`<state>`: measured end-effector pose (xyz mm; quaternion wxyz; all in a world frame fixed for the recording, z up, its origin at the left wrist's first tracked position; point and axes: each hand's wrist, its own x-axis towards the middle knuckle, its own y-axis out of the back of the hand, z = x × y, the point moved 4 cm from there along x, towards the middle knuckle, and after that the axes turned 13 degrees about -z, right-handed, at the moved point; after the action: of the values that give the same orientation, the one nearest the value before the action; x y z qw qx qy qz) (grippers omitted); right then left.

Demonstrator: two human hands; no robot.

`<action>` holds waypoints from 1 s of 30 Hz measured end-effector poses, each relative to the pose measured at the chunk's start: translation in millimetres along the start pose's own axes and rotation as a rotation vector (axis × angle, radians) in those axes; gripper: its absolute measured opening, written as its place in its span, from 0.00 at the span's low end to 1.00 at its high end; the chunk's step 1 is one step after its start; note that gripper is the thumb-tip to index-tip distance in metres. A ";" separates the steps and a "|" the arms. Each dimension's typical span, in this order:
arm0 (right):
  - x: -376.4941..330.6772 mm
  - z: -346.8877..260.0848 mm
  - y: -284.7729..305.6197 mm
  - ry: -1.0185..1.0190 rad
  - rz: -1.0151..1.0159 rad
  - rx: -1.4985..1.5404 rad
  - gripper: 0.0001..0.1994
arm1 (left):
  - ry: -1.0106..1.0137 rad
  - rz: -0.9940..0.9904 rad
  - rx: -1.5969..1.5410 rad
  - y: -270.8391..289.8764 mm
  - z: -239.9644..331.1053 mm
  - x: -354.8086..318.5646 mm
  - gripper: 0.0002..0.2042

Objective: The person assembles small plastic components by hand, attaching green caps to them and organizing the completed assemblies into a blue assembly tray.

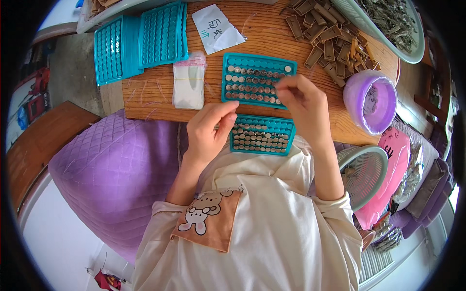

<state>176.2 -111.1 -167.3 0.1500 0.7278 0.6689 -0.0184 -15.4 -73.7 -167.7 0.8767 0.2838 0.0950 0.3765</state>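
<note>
Teal trays (258, 80) w/ button cells; purple bowl (370, 101).

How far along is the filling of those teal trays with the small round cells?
Done: the near tray at the table edge looks full. In hand: the far tray has most pockets filled; the right hand pinches at its right edge, the left hand rests by the near tray. Left: a few empty pockets in its top row, plus stacked trays at far left, which look empty.

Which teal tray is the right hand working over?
The right hand is over the upper filled tray at the table's middle; the nearer tray lies by the left hand.
</note>
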 end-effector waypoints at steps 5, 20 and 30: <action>48.4 -10.3 -15.4 0.028 -0.125 -0.146 0.05 | 0.093 0.072 0.023 17.7 -2.0 26.3 0.07; 89.8 -5.5 -53.7 0.215 -0.217 -0.632 0.03 | 0.229 0.042 0.083 25.3 -26.9 -0.9 0.07; 88.6 -3.0 -52.1 0.210 -0.182 -0.583 0.04 | 0.183 0.016 0.032 17.9 -25.7 -4.1 0.07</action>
<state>133.9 -21.4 -194.6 0.2797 0.5896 0.7200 0.2359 -39.0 -55.6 -178.8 0.8566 0.2631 0.1787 0.4062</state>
